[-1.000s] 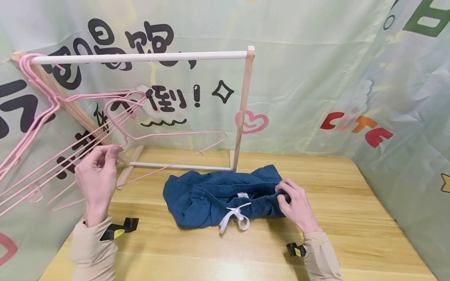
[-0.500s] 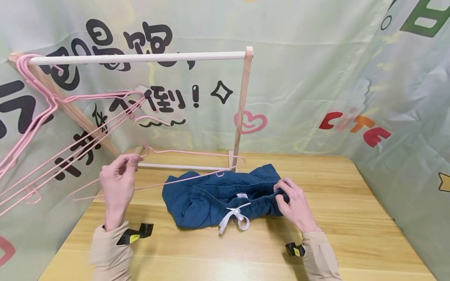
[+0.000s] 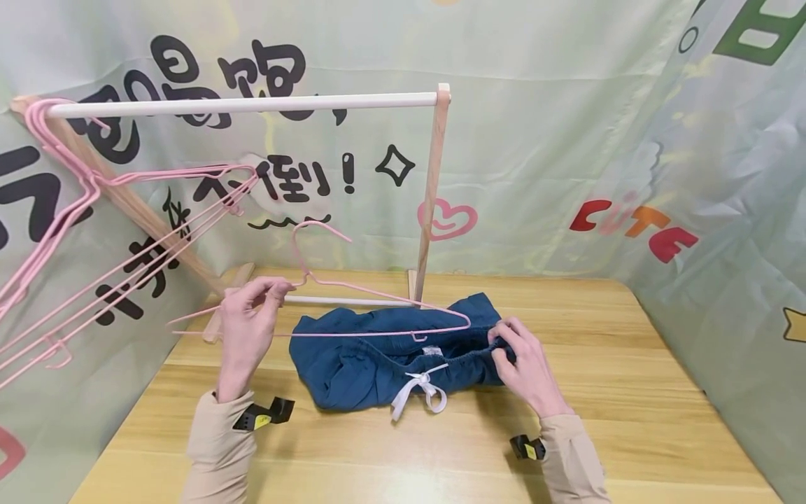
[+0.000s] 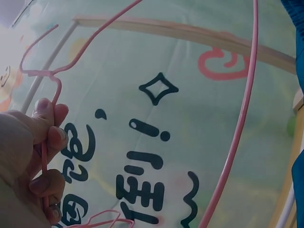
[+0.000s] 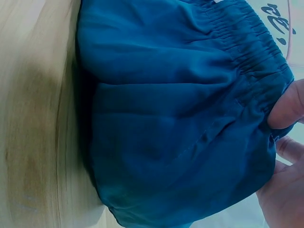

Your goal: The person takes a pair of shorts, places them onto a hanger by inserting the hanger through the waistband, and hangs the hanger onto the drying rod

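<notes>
My left hand [image 3: 250, 325] pinches a pink clothes hanger [image 3: 378, 288] by its shoulder beside the neck. The left wrist view shows thumb and fingers curled round the hanger's wire [image 4: 44, 156]. Its right end hangs over a pair of dark blue shorts [image 3: 340, 378] lying on the table, waistband gaping toward the back. A white drawstring [image 3: 420, 385] is tied in a bow at the front. At the right end of the waistband, my right hand [image 3: 529, 364] grips the elastic edge. In the right wrist view, the thumb [image 5: 287, 107] presses the gathered blue cloth [image 5: 190, 133].
A rack with a white top rail [image 3: 252, 105] and wooden posts [image 3: 433, 182] stands at the back left. Several pink hangers [image 3: 94, 178] hang from the rail's left end. Printed fabric [image 3: 535, 140] walls the back and sides of the wooden table [image 3: 630, 392].
My left hand has carried the pink hanger rightward and down, away from the hanging ones, until it overlaps the shorts in the head view. The right hand keeps its grip on the waistband.
</notes>
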`<action>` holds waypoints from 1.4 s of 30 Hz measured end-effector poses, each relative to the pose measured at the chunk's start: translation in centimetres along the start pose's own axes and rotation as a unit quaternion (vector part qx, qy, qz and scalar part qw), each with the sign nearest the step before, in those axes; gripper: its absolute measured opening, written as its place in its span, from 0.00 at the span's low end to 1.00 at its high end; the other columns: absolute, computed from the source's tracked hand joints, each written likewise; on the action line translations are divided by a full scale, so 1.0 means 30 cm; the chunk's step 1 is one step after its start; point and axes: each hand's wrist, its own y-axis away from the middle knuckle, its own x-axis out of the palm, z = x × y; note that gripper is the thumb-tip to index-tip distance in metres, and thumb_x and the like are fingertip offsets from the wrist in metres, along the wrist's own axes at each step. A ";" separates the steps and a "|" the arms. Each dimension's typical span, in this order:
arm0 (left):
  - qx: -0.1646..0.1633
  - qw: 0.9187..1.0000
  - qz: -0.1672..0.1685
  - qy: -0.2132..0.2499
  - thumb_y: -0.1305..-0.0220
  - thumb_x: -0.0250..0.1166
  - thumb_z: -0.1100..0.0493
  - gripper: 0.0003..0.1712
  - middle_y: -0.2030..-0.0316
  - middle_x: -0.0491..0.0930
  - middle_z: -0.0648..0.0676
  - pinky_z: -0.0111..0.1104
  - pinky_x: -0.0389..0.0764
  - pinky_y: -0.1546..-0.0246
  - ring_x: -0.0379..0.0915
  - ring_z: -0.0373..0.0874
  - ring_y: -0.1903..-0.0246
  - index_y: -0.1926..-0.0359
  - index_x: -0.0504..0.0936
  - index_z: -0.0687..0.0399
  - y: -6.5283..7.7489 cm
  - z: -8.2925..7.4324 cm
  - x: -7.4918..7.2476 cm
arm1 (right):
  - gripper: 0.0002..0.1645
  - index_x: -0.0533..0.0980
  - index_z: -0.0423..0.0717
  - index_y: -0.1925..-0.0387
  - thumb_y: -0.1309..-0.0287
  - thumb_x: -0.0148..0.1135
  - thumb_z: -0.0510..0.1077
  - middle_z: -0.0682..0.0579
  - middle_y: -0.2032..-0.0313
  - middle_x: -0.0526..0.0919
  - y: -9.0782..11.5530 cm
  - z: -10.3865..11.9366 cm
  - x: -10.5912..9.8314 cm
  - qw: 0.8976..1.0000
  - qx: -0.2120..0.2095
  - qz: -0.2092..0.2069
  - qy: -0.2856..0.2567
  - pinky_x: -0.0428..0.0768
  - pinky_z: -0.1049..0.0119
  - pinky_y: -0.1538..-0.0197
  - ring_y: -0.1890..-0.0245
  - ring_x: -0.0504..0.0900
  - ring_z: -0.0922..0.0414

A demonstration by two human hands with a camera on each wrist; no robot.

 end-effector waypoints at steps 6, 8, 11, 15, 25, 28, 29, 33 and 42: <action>0.008 1.000 0.024 0.005 0.37 0.66 0.71 0.05 0.73 0.81 0.35 0.19 0.64 0.55 0.73 0.21 0.72 0.65 0.89 0.62 0.001 -0.002 0.019 | 0.16 0.78 0.46 0.69 0.54 0.55 0.25 0.55 0.64 0.77 -0.002 0.002 -0.001 1.000 0.006 0.005 -0.003 0.69 0.74 0.58 0.66 0.76 0.60; 0.009 1.000 0.028 0.001 0.38 0.66 0.72 0.06 0.76 0.83 0.44 0.18 0.64 0.55 0.72 0.22 0.73 0.65 0.89 0.62 0.003 -0.004 0.027 | 0.16 0.78 0.47 0.69 0.54 0.55 0.25 0.55 0.63 0.77 -0.002 0.004 -0.002 1.000 0.010 0.006 -0.004 0.70 0.74 0.58 0.65 0.76 0.59; 0.018 0.999 0.032 -0.012 0.38 0.67 0.72 0.07 0.78 0.83 0.54 0.20 0.63 0.54 0.70 0.21 0.72 0.65 0.89 0.59 0.005 -0.009 0.039 | 0.17 0.78 0.48 0.68 0.54 0.55 0.25 0.55 0.63 0.77 -0.002 0.006 -0.002 1.000 0.013 0.005 -0.006 0.70 0.74 0.58 0.65 0.77 0.59; 0.031 0.998 0.034 -0.030 0.39 0.68 0.70 0.06 0.79 0.83 0.54 0.26 0.59 0.57 0.70 0.24 0.72 0.66 0.89 0.56 0.010 -0.009 0.057 | 0.18 0.78 0.48 0.68 0.55 0.55 0.24 0.55 0.62 0.77 -0.001 0.006 0.001 1.000 0.012 0.000 -0.010 0.70 0.74 0.57 0.64 0.77 0.58; 0.040 0.997 0.056 -0.033 0.42 0.71 0.67 0.03 0.81 0.81 0.53 0.31 0.55 0.60 0.71 0.38 0.76 0.67 0.89 0.57 0.029 -0.002 0.109 | 0.16 0.77 0.48 0.66 0.52 0.54 0.26 0.50 0.59 0.78 -0.002 0.012 0.000 1.000 0.014 0.011 -0.024 0.72 0.72 0.51 0.58 0.79 0.56; 0.036 0.997 0.065 -0.027 0.41 0.70 0.65 0.03 0.80 0.82 0.53 0.31 0.55 0.60 0.71 0.37 0.76 0.66 0.89 0.57 0.037 -0.003 0.123 | 0.16 0.77 0.48 0.64 0.49 0.54 0.27 0.50 0.58 0.77 -0.004 0.015 -0.004 0.999 0.019 0.023 -0.033 0.71 0.74 0.49 0.57 0.78 0.56; 0.035 0.997 0.067 -0.025 0.41 0.70 0.65 0.03 0.79 0.83 0.54 0.31 0.55 0.61 0.72 0.38 0.75 0.66 0.89 0.57 0.039 -0.004 0.128 | 0.16 0.77 0.47 0.64 0.49 0.54 0.27 0.50 0.58 0.77 -0.004 0.016 -0.004 0.999 0.021 0.027 -0.037 0.70 0.75 0.48 0.56 0.78 0.56; 0.032 0.996 0.078 -0.022 0.40 0.69 0.65 0.03 0.76 0.86 0.56 0.31 0.55 0.61 0.75 0.41 0.73 0.66 0.89 0.56 0.046 -0.009 0.146 | 0.15 0.77 0.46 0.62 0.47 0.54 0.26 0.51 0.56 0.77 -0.004 0.017 -0.006 0.998 0.029 0.036 -0.047 0.69 0.77 0.46 0.54 0.77 0.56; 0.024 0.994 0.104 -0.025 0.40 0.69 0.66 0.04 0.78 0.84 0.52 0.31 0.56 0.61 0.75 0.41 0.74 0.66 0.89 0.55 0.063 -0.016 0.183 | 0.16 0.78 0.45 0.60 0.44 0.54 0.25 0.51 0.55 0.76 -0.005 0.017 -0.009 0.996 0.017 0.046 -0.075 0.67 0.79 0.43 0.51 0.76 0.57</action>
